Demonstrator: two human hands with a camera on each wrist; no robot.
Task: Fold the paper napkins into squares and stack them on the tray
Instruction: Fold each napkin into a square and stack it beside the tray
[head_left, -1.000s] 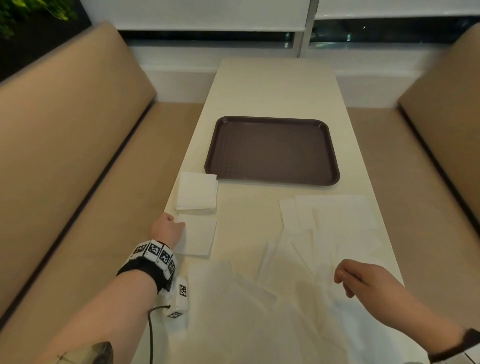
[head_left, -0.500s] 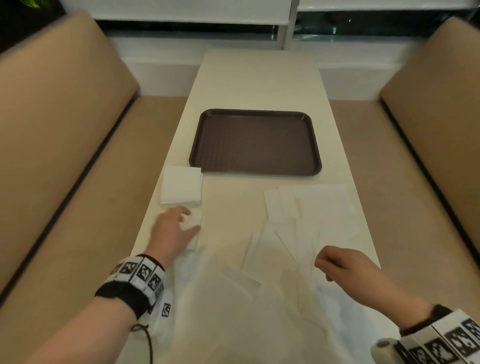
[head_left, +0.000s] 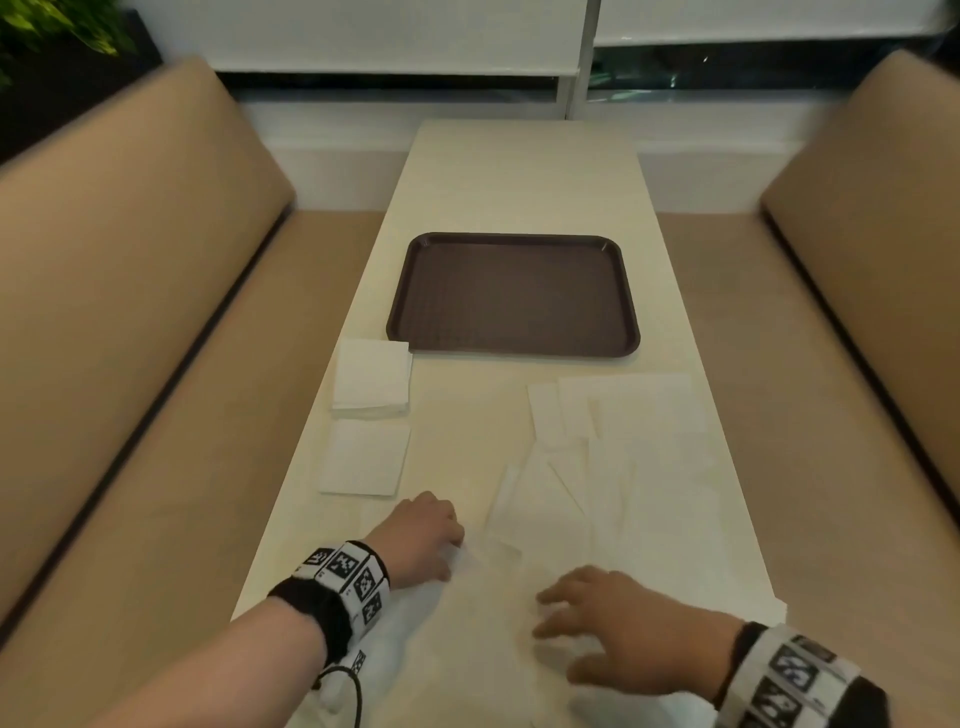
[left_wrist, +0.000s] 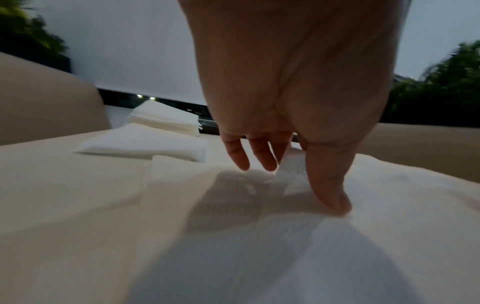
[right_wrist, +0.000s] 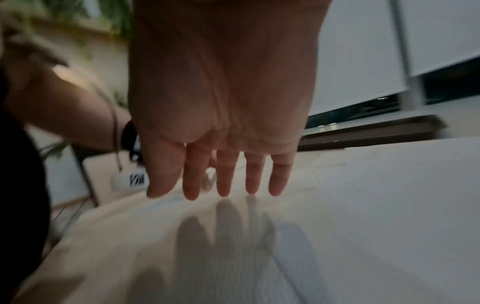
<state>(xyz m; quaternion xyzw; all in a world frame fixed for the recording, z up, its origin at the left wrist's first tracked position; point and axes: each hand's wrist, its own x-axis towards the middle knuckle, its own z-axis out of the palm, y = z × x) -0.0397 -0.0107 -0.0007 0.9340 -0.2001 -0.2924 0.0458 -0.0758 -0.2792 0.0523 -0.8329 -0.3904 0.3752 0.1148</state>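
Note:
A dark brown tray (head_left: 514, 296) lies bare in the middle of the table. Left of its near corner sits a stack of folded napkins (head_left: 371, 378) (left_wrist: 166, 119), and nearer me a single folded napkin (head_left: 363, 457) (left_wrist: 145, 144). A large unfolded napkin (head_left: 483, 634) (left_wrist: 285, 236) lies before me. My left hand (head_left: 447, 545) (left_wrist: 291, 181) pinches a raised flap of it between thumb and fingers. My right hand (head_left: 550, 618) (right_wrist: 221, 193) hovers just over the same napkin's right part, fingers straight and spread, holding nothing.
Several loose unfolded napkins (head_left: 623, 457) overlap on the right half of the table (head_left: 519, 171). Tan bench seats (head_left: 130, 312) run along both sides. A window sill and blinds close the far end. A small tagged white block (head_left: 358, 665) hangs by my left wrist.
My left hand left the single folded napkin and came back right to the big unfolded one, taking its flap. My right hand moved left and nearer, uncurling its fingers.

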